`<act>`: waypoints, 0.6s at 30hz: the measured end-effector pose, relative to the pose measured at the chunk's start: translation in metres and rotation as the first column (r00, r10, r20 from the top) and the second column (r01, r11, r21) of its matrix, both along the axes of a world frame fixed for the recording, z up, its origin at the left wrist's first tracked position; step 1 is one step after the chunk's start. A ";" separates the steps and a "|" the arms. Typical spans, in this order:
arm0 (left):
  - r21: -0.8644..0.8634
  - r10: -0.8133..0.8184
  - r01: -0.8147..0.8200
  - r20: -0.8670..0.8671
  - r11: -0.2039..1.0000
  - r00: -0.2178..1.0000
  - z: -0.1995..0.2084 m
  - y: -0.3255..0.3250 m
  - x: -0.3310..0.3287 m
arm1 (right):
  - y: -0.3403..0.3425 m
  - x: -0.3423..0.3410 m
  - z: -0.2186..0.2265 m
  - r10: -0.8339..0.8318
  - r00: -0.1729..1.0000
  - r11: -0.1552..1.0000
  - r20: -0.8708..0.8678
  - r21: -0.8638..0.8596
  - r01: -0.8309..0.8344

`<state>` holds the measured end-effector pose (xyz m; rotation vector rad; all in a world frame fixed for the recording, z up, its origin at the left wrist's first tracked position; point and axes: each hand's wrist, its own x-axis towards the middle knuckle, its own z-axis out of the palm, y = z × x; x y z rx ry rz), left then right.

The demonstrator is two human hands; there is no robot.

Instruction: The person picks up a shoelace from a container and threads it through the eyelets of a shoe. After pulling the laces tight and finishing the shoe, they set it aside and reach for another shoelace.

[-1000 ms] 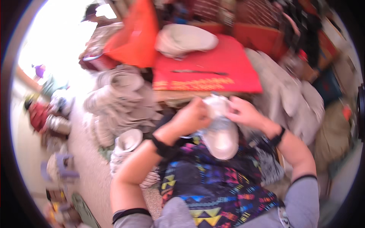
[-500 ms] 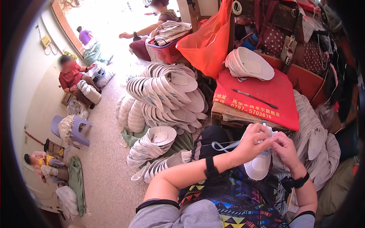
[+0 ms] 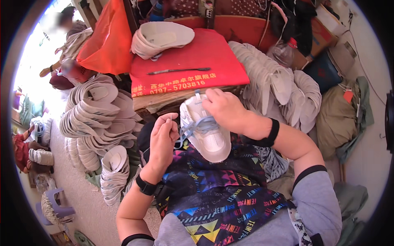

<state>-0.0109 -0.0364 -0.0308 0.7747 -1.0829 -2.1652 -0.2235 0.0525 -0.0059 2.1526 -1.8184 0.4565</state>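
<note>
A white sneaker [image 3: 211, 144] with pale blue laces [image 3: 202, 125] points its toe toward me, above my lap. My right hand [image 3: 225, 107] grips its upper beside the tongue, fingers closed on it. Just left of the shoe, my left hand [image 3: 163, 133] is raised in a pinch. Something thin and pale shows at its fingertips, too fine to make out. A loop of lace hangs between that hand and the shoe.
A red-covered bench [image 3: 184, 53] carries stacked pale shoe pieces [image 3: 164, 37] and a slim dark tool [image 3: 179, 71]. Big piles of shoe uppers stand left [image 3: 94, 108] and right [image 3: 266, 78]. An orange bag [image 3: 107, 45] hangs at the upper left. Other people sit farther left.
My view has swung right. Both hands were together at the shoe; now the left is apart from it, pinching, while the right grips the upper. More of the shoe and laces shows.
</note>
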 end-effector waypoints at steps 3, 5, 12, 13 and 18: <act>-0.014 -0.019 0.019 -0.021 1.000 1.000 -0.002 0.004 0.000 | 0.004 0.011 0.004 -0.041 0.990 0.996 -0.133 0.078 0.052; -0.006 -0.023 0.023 -0.037 1.000 0.999 -0.004 0.006 0.001 | 0.006 0.013 0.002 -0.067 0.982 0.986 -0.179 0.141 0.093; -0.115 -0.049 0.047 -0.009 0.992 0.999 -0.012 0.012 0.002 | 0.009 0.028 -0.004 0.015 0.951 0.977 0.308 0.199 -0.080; -0.107 -0.037 0.036 -0.005 0.994 0.999 -0.012 0.012 0.005 | 0.009 0.027 -0.006 0.007 0.951 0.993 0.309 0.108 -0.042; -0.082 -0.031 0.030 -0.011 0.996 0.999 -0.014 0.010 0.012 | 0.009 0.000 -0.006 -0.145 0.966 0.982 0.215 0.152 0.114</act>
